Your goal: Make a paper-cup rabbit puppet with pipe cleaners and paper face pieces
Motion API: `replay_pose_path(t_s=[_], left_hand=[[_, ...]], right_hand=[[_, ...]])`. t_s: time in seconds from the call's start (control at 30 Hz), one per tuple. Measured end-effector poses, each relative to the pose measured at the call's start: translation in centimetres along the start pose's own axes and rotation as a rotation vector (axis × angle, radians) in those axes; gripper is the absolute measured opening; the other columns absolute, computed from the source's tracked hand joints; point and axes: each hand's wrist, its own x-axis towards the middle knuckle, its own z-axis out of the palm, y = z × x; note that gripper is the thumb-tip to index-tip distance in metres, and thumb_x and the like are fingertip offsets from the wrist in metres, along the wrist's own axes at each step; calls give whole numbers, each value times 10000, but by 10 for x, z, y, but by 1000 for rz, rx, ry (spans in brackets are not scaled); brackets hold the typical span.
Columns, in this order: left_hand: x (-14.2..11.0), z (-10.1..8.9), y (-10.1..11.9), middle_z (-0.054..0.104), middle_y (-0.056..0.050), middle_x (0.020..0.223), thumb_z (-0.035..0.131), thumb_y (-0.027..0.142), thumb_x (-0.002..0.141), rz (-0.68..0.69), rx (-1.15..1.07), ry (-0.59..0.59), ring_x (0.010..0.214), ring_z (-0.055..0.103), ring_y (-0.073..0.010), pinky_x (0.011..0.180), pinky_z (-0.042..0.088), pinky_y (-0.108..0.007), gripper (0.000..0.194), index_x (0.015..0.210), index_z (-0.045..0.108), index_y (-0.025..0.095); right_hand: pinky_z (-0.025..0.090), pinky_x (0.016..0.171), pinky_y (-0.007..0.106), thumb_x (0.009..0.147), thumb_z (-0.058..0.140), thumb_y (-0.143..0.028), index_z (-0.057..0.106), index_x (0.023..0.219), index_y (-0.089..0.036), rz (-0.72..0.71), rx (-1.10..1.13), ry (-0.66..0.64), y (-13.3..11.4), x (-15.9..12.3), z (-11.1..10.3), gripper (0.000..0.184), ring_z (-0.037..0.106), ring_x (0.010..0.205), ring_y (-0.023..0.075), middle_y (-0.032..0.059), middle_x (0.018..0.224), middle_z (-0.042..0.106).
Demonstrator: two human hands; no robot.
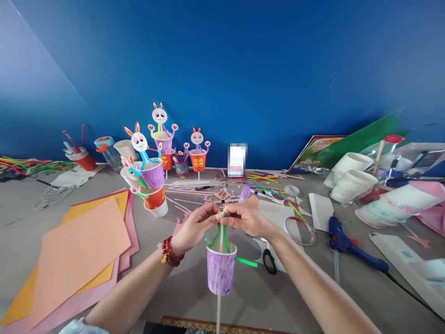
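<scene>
My left hand [196, 225] and my right hand [247, 218] meet above a purple paper cup [220, 274]. Both pinch the tops of green strips [224, 236] that rise out of the cup. Another green strip sticks out of the cup's right side. A thin white stick [219, 313] runs down through the cup's bottom toward me. The cup hangs in the air over the grey table [28, 218]. A red bead bracelet [169, 253] circles my left wrist.
Orange and pink paper sheets [79, 250] lie at the left. Finished rabbit cup puppets [149, 171] stand behind. A blue glue gun [342, 241], scissors [269, 260], a tape ring [301, 229], white cups [351, 178] and loose sticks crowd the right and back.
</scene>
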Motion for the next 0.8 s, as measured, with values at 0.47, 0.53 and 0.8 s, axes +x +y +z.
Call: replay_pose_path(t_s=[0.47, 0.53, 0.8], left_hand=[[0, 5, -3, 550, 5, 775, 704, 407, 838, 15, -104, 95, 750, 515, -122, 699, 389, -242, 279, 832, 589, 153], [0, 7, -4, 540, 9, 768, 710, 419, 831, 1, -142, 101, 733, 500, -115, 683, 379, -238, 295, 825, 578, 154], [1, 8, -11, 568, 7, 776, 750, 375, 802, -20, -329, 65, 742, 539, -124, 749, 419, -267, 281, 824, 565, 165]], right_hand=[[312, 546, 234, 966, 479, -538, 464, 698, -188, -14, -20, 26, -2, 1, 0, 441, 410, 584, 103, -39, 637, 463], [316, 565, 240, 974, 472, -524, 454, 682, -188, -45, -60, 44, -3, 1, 0, 445, 414, 603, 108, -36, 646, 454], [329, 582, 244, 977, 456, -531, 472, 695, -190, -89, -58, 80, -5, 0, 1, 443, 426, 631, 122, -26, 664, 461]])
